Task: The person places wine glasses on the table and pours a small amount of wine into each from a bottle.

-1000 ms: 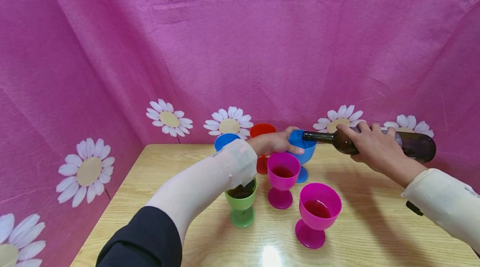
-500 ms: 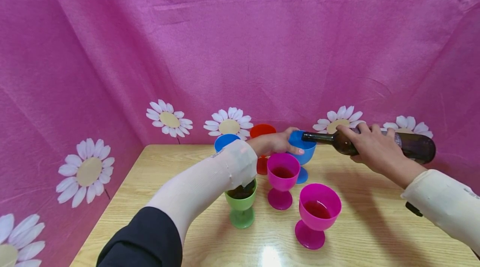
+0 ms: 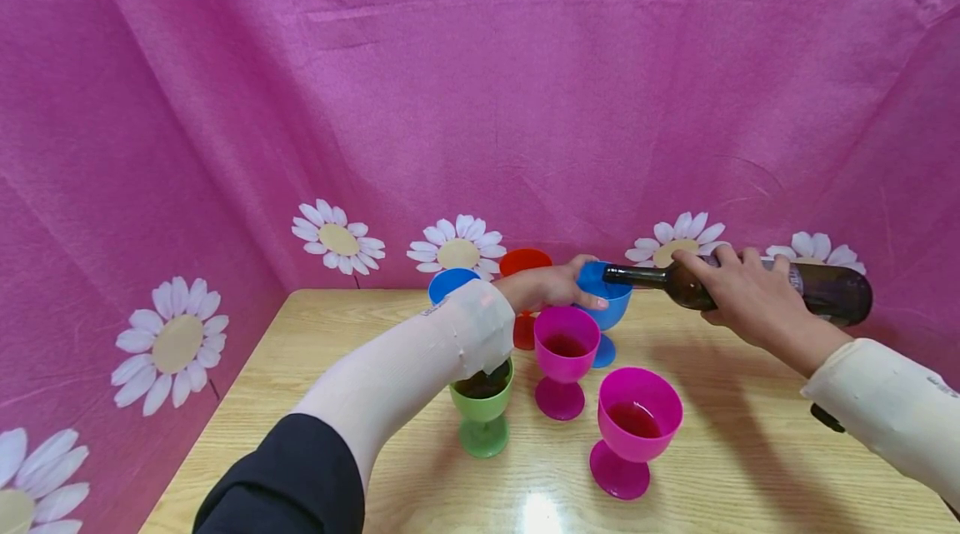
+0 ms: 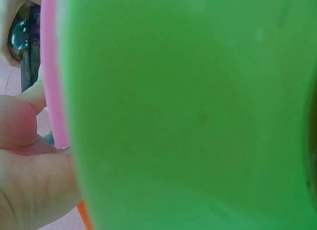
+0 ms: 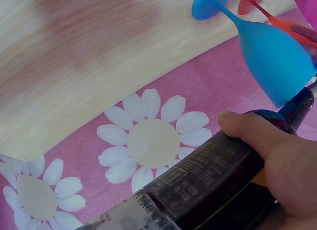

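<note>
My right hand [image 3: 753,299] grips a dark wine bottle [image 3: 834,294], tipped nearly level with its neck pointing left. The bottle's mouth lies just inside the rim of a blue goblet [image 3: 613,311] at the back of the table. Around that goblet's bowl, my left hand [image 3: 557,284] curls its fingers and thumb from the left side. Seen from the right wrist, the bottle's label [image 5: 193,175] faces up and the neck meets the rim of the blue goblet [image 5: 272,56]. The liquid level in this goblet is hidden.
Two pink goblets [image 3: 551,363] [image 3: 630,455] and a green goblet [image 3: 483,413] hold dark red liquid near my left forearm. A red goblet [image 3: 525,261] and another blue goblet [image 3: 452,281] stand behind it. A pink daisy-print cloth [image 3: 480,101] hangs behind the wooden table [image 3: 315,326].
</note>
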### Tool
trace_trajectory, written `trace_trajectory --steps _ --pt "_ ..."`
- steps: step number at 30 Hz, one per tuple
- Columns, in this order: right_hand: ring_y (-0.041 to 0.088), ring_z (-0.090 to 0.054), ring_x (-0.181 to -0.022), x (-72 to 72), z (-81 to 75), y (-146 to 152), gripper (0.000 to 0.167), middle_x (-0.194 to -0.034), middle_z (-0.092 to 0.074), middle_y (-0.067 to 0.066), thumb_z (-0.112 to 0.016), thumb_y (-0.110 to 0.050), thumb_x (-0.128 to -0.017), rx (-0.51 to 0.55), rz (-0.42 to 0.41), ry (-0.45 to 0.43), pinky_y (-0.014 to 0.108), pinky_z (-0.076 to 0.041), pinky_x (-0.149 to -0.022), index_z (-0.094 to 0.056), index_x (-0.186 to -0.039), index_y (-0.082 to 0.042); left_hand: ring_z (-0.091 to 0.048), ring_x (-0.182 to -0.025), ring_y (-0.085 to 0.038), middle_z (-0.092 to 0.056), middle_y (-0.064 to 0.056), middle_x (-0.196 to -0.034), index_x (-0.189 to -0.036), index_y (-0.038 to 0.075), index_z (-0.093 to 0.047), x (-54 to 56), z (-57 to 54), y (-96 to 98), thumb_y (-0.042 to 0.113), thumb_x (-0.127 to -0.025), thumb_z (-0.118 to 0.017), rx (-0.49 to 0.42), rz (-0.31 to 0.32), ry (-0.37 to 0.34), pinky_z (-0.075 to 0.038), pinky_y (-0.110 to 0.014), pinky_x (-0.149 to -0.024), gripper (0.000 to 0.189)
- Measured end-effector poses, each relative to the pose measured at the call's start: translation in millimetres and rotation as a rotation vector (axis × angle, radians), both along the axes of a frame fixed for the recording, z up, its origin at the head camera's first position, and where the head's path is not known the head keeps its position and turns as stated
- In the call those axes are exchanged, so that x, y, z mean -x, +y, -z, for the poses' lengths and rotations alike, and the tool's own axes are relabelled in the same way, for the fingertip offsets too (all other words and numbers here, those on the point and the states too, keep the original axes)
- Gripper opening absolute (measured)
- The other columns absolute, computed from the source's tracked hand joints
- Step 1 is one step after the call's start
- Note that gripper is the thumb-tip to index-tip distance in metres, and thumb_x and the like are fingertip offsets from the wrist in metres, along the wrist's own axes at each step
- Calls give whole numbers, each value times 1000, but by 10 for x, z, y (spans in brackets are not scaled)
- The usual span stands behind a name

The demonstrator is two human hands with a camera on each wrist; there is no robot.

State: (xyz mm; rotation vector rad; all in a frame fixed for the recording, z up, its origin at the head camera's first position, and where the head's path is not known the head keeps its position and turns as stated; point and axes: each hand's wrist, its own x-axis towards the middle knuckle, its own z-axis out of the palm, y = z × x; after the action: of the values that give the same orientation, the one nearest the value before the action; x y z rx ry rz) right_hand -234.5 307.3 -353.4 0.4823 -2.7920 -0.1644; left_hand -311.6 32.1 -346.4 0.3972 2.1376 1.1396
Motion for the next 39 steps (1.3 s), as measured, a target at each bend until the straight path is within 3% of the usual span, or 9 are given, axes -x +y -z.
trace_trajectory --steps 39 --pt "51 -57 -92 -20 -2 -20 90 -106 -57 26 -95 -25 -72 5 2 -4 75 -44 -73 -43 -145 -25 -35 -144 -37 -31 -15 -160 -163 27 -20 2 14 -4 22 -97 -72 -17 13 2 -52 -46 -105 84"
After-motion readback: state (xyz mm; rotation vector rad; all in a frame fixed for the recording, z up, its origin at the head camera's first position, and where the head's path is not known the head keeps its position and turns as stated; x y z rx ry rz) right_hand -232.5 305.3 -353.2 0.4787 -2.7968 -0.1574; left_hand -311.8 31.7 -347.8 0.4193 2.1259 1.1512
